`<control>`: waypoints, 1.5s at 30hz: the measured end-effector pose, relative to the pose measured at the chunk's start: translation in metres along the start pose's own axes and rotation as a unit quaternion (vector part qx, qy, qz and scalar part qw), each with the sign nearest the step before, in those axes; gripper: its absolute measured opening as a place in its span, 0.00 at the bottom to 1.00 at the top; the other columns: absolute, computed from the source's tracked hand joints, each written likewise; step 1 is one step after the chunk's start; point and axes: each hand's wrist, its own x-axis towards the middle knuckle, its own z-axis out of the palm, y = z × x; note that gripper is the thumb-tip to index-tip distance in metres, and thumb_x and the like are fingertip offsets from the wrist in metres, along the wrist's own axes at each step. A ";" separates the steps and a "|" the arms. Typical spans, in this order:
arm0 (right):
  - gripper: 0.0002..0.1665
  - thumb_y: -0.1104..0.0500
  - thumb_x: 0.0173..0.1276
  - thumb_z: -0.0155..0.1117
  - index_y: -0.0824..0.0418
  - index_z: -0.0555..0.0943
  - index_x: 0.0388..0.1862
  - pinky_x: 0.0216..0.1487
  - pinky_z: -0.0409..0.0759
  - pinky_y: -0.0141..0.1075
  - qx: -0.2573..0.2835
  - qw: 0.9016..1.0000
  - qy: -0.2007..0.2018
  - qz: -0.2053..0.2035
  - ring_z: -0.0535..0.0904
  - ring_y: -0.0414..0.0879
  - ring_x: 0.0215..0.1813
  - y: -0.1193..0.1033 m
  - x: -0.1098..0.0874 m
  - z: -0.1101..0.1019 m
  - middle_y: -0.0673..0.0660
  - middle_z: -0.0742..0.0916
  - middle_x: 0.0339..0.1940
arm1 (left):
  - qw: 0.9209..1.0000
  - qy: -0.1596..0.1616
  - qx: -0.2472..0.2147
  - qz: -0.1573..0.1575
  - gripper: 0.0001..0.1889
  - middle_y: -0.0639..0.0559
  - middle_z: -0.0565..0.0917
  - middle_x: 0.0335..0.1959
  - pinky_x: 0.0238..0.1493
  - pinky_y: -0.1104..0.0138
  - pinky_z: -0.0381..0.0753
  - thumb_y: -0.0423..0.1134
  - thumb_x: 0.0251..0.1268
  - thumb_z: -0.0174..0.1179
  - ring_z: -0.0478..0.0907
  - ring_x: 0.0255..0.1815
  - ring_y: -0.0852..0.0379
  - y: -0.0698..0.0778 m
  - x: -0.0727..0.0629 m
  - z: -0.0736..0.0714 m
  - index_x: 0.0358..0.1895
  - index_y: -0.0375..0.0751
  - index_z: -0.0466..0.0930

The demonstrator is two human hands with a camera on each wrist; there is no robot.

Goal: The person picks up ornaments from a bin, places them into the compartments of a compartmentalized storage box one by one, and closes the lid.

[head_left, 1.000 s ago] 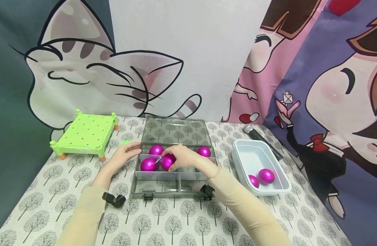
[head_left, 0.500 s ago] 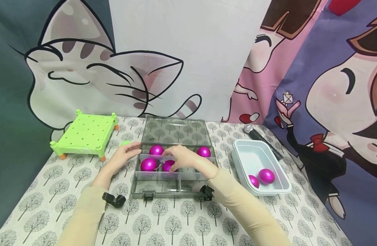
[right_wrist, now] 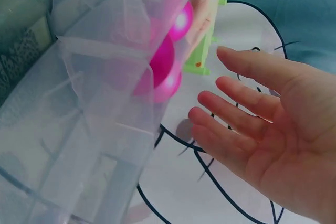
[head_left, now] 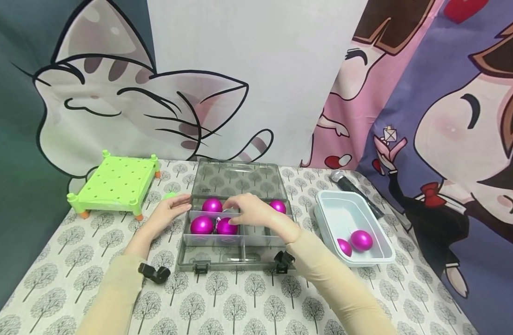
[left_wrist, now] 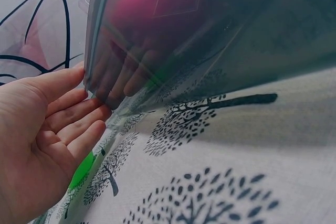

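Observation:
A smoky clear plastic organizer box with dividers lies with its lid folded back. Shiny magenta Christmas baubles sit in it: one at the back left, one at the front left, one beside that, and another at the back right. My right hand hovers over the box by the middle bauble, fingers spread and holding nothing in the right wrist view. With fingers extended, my left hand has its fingertips right at the box's left side wall.
On the right stands a pale blue plastic tub holding two more baubles, with a black microphone behind it. A green perforated toy stand is at the left. A patterned cloth covers the table.
My right hand lowered the middle bauble into its compartment beside the front-left one, let go of it and drew slightly up and right. The left hand stayed at the box's side.

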 end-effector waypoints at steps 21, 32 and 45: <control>0.10 0.69 0.62 0.64 0.68 0.83 0.43 0.48 0.87 0.42 0.010 0.970 0.242 -0.027 0.85 0.53 0.44 0.041 -0.049 -0.059 0.62 0.89 0.41 | 1.000 -0.005 -0.028 -0.004 0.31 0.28 0.65 0.71 0.72 0.48 0.64 0.40 0.73 0.55 0.65 0.71 0.33 0.007 -0.003 0.000 0.71 0.25 0.59; 0.06 0.71 0.61 0.64 0.67 0.85 0.37 0.43 0.88 0.45 -0.013 0.954 0.299 0.014 0.86 0.55 0.39 0.081 -0.086 -0.075 0.62 0.90 0.36 | 1.000 -0.002 -0.024 -0.007 0.31 0.30 0.65 0.71 0.72 0.48 0.66 0.42 0.73 0.55 0.66 0.70 0.34 0.002 -0.001 0.001 0.71 0.27 0.60; 0.04 0.69 0.62 0.65 0.66 0.85 0.35 0.38 0.87 0.46 -0.036 0.943 0.322 0.079 0.87 0.56 0.35 0.119 -0.124 -0.086 0.61 0.90 0.33 | 1.000 -0.002 -0.024 -0.011 0.30 0.30 0.65 0.71 0.72 0.48 0.65 0.40 0.73 0.55 0.65 0.70 0.33 0.000 0.000 0.000 0.71 0.27 0.60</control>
